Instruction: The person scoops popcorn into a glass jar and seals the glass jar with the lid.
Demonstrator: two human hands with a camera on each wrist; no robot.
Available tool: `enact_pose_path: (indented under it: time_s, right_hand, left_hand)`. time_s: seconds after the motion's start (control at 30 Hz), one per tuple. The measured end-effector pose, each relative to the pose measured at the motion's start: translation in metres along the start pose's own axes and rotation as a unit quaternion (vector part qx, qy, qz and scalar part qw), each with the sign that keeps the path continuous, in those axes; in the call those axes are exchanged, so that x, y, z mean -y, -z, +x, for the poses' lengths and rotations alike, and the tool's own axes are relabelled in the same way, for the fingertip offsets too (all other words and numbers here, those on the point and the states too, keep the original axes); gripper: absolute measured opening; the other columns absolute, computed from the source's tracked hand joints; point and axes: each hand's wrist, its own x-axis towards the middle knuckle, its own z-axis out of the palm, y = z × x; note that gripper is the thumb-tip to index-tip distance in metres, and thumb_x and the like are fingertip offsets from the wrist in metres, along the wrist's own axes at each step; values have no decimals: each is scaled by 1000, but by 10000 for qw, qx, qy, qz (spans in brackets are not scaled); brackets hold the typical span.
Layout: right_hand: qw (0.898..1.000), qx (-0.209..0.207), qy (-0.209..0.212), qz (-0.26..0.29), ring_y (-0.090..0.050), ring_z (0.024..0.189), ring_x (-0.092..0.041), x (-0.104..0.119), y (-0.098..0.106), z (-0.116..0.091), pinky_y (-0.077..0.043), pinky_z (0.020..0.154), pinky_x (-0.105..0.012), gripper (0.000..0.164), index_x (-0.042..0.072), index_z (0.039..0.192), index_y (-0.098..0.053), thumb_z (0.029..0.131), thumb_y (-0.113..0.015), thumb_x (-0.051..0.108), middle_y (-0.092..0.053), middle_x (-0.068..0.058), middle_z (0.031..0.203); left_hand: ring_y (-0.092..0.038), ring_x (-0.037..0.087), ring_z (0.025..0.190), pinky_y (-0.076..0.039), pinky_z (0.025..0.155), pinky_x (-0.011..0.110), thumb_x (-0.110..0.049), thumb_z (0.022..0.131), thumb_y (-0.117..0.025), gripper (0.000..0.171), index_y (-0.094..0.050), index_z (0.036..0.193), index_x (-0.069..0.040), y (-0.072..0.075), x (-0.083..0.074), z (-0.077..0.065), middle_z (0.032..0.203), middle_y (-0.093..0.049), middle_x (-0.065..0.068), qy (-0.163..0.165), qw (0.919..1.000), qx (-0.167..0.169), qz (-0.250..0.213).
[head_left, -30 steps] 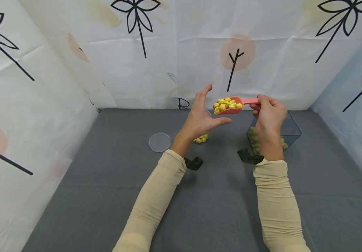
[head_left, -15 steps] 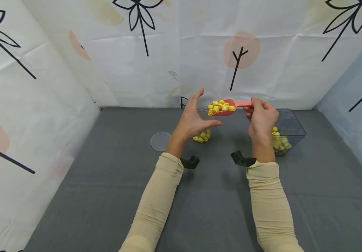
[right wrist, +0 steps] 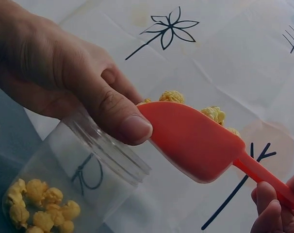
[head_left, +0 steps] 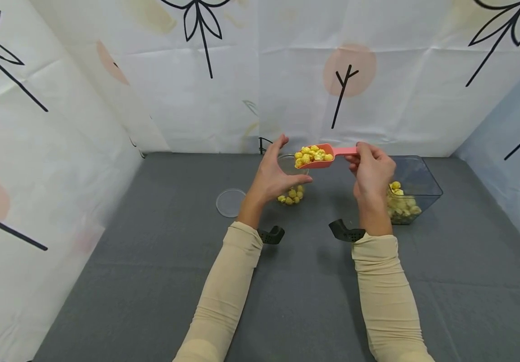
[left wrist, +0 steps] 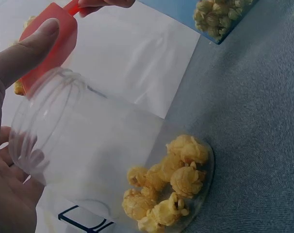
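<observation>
My right hand (head_left: pixel 372 170) pinches the handle of a red scoop (right wrist: pixel 195 141). Yellow popcorn (head_left: pixel 312 154) heaps in the scoop, which lies nearly level over the mouth of a clear jar (left wrist: pixel 98 141). Spread around the jar's neck, my left hand (head_left: pixel 269 180) has its thumb apart from the fingers; in the right wrist view its thumb (right wrist: pixel 135 128) is close beside the scoop's bowl. Whether the left fingers touch the jar I cannot tell. Popcorn pieces (left wrist: pixel 186 182) cover part of the jar's bottom. The jar stands upright on the table, partly hidden by the left hand in the head view.
A clear bin (head_left: pixel 416 176) with more popcorn stands at the right, behind my right wrist. A round clear lid (head_left: pixel 230 202) lies flat on the grey table (head_left: pixel 310 291), left of the jar. A patterned white cloth (head_left: pixel 187 110) rises behind the table.
The loaded scoop and right hand have moved left and slightly down, from right of the jar to over its mouth. The left hand has shifted slightly left and down, fingers still spread.
</observation>
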Motion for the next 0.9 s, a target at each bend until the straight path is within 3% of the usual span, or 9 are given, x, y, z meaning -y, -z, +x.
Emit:
enact_pose_path:
  time_s: [0.53,0.8,0.9]
  right_hand:
    - [9999,61,69,-51,-62,56,-6,-7,-3,0,-52,60,-17,12,7,99,-73,99,-68,17,-71,-1,70]
    - [9998,96,143,-90,-63,56,-6,-9,-4,0,-52,59,-16,11,6,98,-72,99,-67,16,-70,0,70]
    - [9998,115,139,-124,-64,56,-6,-9,-4,0,-52,60,-16,11,7,98,-73,99,-67,16,-70,1,70]
  left_hand:
    - [-33,18,153,-33,123,48,-41,75,-92,117,-19,165,-23,-2,14,0,162,-40,-7,114,9993,279,-240]
    - [-42,22,148,-35,122,51,-28,79,-90,105,-27,161,-11,-8,20,-1,155,-48,4,-115,9965,246,-789]
    - [-42,21,148,-36,122,50,-26,79,-90,103,-29,160,-13,-8,21,0,153,-49,2,-77,9957,271,-881]
